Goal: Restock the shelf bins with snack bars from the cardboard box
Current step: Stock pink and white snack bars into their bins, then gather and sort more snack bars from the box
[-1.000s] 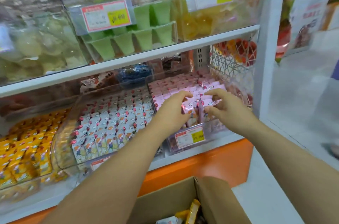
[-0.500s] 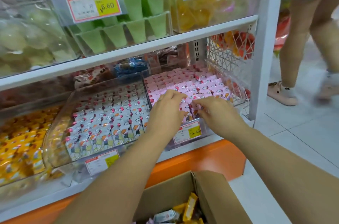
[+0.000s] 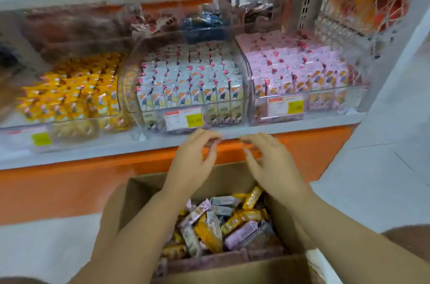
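An open cardboard box [image 3: 137, 193] sits on the floor below me, filled with mixed yellow, pink and grey snack bars [image 3: 223, 221]. My left hand [image 3: 193, 162] and my right hand [image 3: 270, 162] hover side by side above the box's far edge, in front of the shelf lip. Both have loosely curled fingers and hold nothing. On the shelf stand three clear bins: one with pink bars [image 3: 300, 67] at the right, one with white bars [image 3: 190, 83] in the middle, one with yellow bars [image 3: 69, 95] at the left.
A white shelf board [image 3: 139, 144] with an orange base panel [image 3: 58, 181] runs under the bins. Price tags [image 3: 183, 118] hang on the bin fronts. A wire basket [image 3: 363, 11] of red and orange items stands at the far right. Pale floor tiles lie to the right.
Both hands have pulled out of the pink bin and dropped to above the box. My view has tilted down, so the box now fills the lower frame.
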Motion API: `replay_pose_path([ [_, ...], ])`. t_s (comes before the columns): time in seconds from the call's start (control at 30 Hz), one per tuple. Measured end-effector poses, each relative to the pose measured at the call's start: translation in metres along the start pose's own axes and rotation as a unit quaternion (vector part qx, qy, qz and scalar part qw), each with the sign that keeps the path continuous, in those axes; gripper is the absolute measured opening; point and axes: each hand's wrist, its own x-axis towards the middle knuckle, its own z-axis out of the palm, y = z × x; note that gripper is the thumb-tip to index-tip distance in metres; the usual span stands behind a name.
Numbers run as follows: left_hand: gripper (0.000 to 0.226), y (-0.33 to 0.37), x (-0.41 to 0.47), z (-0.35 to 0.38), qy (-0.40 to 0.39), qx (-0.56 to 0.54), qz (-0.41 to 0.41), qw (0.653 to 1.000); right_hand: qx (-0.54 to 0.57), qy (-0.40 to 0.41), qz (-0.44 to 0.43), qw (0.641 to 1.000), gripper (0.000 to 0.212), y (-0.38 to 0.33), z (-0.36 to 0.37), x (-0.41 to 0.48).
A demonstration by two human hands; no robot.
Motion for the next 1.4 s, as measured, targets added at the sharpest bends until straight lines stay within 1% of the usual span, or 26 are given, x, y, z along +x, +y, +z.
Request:
replay_pose_path([
  [0.07,0.023,-0.031,-0.024,-0.003,-0.011,0.01,-0.067,0.998,0.017,-0.046,0.034,0.998,0.028,0.001,0.027,-0.02],
  [0.13,0.025,-0.063,-0.046,-0.003,-0.036,0.011,-0.149,0.988,0.029,-0.086,0.076,0.993,0.03,0.006,0.05,-0.037],
  [0.2,0.026,-0.094,-0.067,0.001,-0.07,-0.004,-0.244,0.967,0.033,-0.115,0.113,0.986,0.031,0.013,0.07,-0.049],
  [0.27,0.027,-0.119,-0.084,0.007,-0.084,-0.013,-0.316,0.945,0.022,-0.153,0.134,0.979,0.034,0.021,0.086,-0.055],
  [0.37,0.026,-0.145,-0.099,0.02,-0.09,-0.041,-0.401,0.911,0.007,-0.207,0.168,0.964,0.041,0.03,0.11,-0.059],
  [0.43,0.026,-0.159,-0.104,0.03,-0.091,-0.052,-0.436,0.894,0.011,-0.23,0.19,0.954,0.043,0.034,0.127,-0.06],
  [0.5,0.027,-0.171,-0.109,0.04,-0.11,-0.037,-0.447,0.887,0.013,-0.255,0.209,0.944,0.045,0.038,0.145,-0.06],
  [0.63,0.032,-0.189,-0.118,0.059,-0.199,0.003,-0.449,0.871,0.027,-0.336,0.222,0.915,0.046,0.044,0.18,-0.057],
  [0.73,0.033,-0.202,-0.119,0.064,-0.22,0.024,-0.45,0.865,0.045,-0.407,0.199,0.89,0.05,0.046,0.205,-0.057],
  [0.8,0.036,-0.21,-0.119,0.065,-0.229,0.019,-0.459,0.858,0.056,-0.436,0.202,0.875,0.053,0.048,0.218,-0.058],
  [0.93,0.044,-0.224,-0.116,0.068,-0.245,0.023,-0.467,0.849,0.025,-0.488,0.191,0.851,0.06,0.054,0.236,-0.056],
  [1.07,0.05,-0.229,-0.112,0.071,-0.26,0.03,-0.476,0.839,0.022,-0.516,0.197,0.834,0.067,0.057,0.242,-0.056],
  [1.17,0.056,-0.23,-0.113,0.073,-0.283,0.037,-0.469,0.836,0.021,-0.523,0.197,0.829,0.067,0.056,0.243,-0.054],
  [1.23,0.061,-0.229,-0.113,0.077,-0.302,0.02,-0.474,0.827,0.014,-0.528,0.196,0.826,0.064,0.055,0.241,-0.052],
  [1.3,0.065,-0.228,-0.114,0.08,-0.303,-0.001,-0.482,0.822,0.005,-0.532,0.186,0.826,0.058,0.055,0.242,-0.052],
  [1.4,0.062,-0.227,-0.114,0.082,-0.288,-0.013,-0.5,0.817,-0.015,-0.537,0.175,0.825,0.053,0.059,0.242,-0.058],
])
